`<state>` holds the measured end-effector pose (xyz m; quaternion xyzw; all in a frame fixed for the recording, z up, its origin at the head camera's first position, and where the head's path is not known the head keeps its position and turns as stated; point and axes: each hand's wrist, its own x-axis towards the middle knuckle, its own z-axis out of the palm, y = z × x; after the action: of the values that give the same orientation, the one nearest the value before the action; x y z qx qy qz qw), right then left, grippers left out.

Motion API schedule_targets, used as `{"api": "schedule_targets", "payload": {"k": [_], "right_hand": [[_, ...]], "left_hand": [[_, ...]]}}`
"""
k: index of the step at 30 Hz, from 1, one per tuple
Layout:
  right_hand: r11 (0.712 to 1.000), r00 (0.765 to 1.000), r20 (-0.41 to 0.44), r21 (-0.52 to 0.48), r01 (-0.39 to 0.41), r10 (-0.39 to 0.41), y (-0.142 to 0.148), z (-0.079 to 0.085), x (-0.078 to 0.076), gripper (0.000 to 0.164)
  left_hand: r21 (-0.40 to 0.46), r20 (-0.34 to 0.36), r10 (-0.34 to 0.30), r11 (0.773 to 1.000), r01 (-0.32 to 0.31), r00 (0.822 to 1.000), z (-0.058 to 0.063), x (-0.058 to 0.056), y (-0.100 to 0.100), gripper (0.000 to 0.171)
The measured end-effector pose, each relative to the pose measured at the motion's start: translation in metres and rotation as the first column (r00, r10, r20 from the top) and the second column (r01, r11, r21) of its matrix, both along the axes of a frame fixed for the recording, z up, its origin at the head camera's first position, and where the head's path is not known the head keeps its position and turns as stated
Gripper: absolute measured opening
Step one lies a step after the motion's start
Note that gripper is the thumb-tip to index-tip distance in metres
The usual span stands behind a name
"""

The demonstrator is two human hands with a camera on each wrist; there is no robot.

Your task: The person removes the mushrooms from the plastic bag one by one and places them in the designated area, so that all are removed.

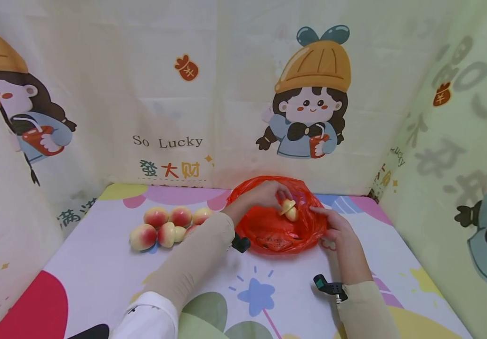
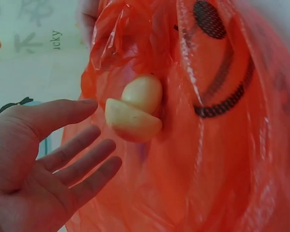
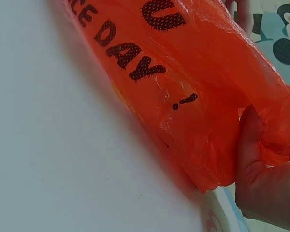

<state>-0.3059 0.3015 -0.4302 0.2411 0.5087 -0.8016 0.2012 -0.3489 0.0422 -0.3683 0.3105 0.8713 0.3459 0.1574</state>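
A red plastic bag (image 1: 264, 221) lies on the table with its mouth spread wide. Inside it is a pale yellow mushroom-shaped piece (image 2: 135, 108), with a rounded cap and a stubby stem. My left hand (image 1: 271, 194) reaches over the bag's mouth, fingers extended. In the left wrist view the fingertips (image 2: 115, 162) stand just short of the mushroom-shaped piece, and nothing is gripped. At the bag's right side, my right hand (image 1: 336, 225) holds the rim, thumb (image 3: 250, 140) against the plastic; the other fingers are mostly hidden there.
Left of the bag sit several red-and-yellow rounded pieces (image 1: 143, 237), some partly behind my left forearm. One piece (image 1: 171, 234) shows a pale stem. The patterned tabletop (image 1: 286, 287) stretches in front of the bag, and a printed cloth wall (image 1: 235, 117) rises behind.
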Motion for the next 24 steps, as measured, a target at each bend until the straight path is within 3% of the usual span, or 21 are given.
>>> {"api": "schedule_targets", "payload": {"k": [7, 24], "right_hand": [[1.0, 1.0, -0.011, 0.0, 0.007, -0.007, 0.0, -0.001, -0.002, 0.071], [1.0, 1.0, -0.011, 0.017, 0.026, -0.025, 0.001, -0.004, -0.001, 0.068]], "left_hand": [[-0.028, -0.024, 0.009, 1.0, -0.01, 1.0, -0.008, -0.01, 0.01, 0.04], [-0.114, 0.013, 0.037, 0.993, -0.035, 0.999, -0.021, -0.016, 0.031, 0.049]]}}
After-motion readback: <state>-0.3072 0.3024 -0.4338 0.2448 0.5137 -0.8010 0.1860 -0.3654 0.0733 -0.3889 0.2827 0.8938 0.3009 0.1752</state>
